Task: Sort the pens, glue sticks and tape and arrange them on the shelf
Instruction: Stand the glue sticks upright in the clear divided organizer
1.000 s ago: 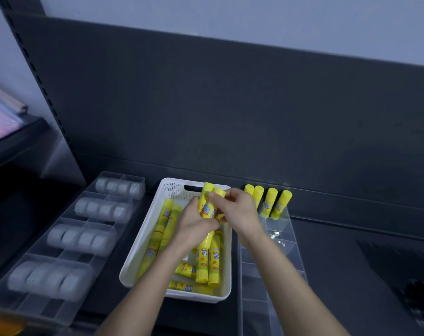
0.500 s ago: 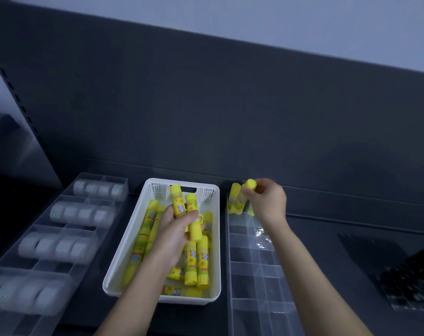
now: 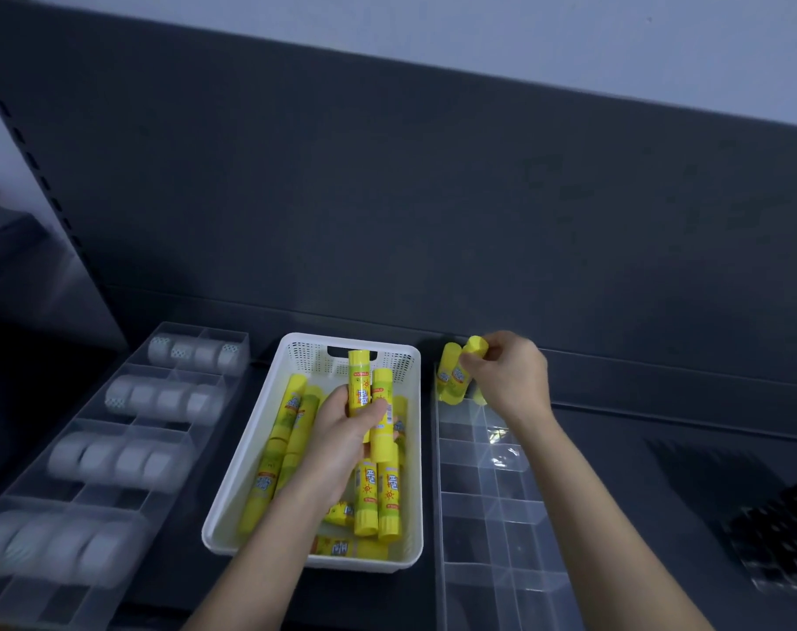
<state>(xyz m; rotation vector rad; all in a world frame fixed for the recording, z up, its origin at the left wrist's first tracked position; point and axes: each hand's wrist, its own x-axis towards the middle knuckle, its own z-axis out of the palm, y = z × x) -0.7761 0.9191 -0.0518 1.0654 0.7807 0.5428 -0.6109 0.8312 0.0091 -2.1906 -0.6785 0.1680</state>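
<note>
Head view, with every place given from the white basket (image 3: 305, 359) on the dark shelf (image 3: 615, 430).

(a) Above the basket's middle I see the left hand (image 3: 346, 430), fingers and thumb curled around two glue sticks (image 3: 359, 384) held side by side, caps towards the basket's far wall.

(b) Beneath that hand, loose glue sticks (image 3: 374, 498) lie flat inside the basket, most of them lengthwise.

(c) Just right of the basket stands a clear divided organiser (image 3: 492, 516). At its far compartment, level with the basket's far right corner, the right hand (image 3: 510, 380) pinches one tilted glue stick (image 3: 474, 347) near its top end. Standing glue sticks (image 3: 449, 380) occupy the same compartment. I cannot tell whether the held stick touches them.

(d) Left of the basket, a clear tray (image 3: 91, 430) holds tape rolls (image 3: 169, 398) in rows, blurred in this view.

(e) Well to the basket's right, a dark object (image 3: 779, 539) is too blurred for me to identify.
</note>
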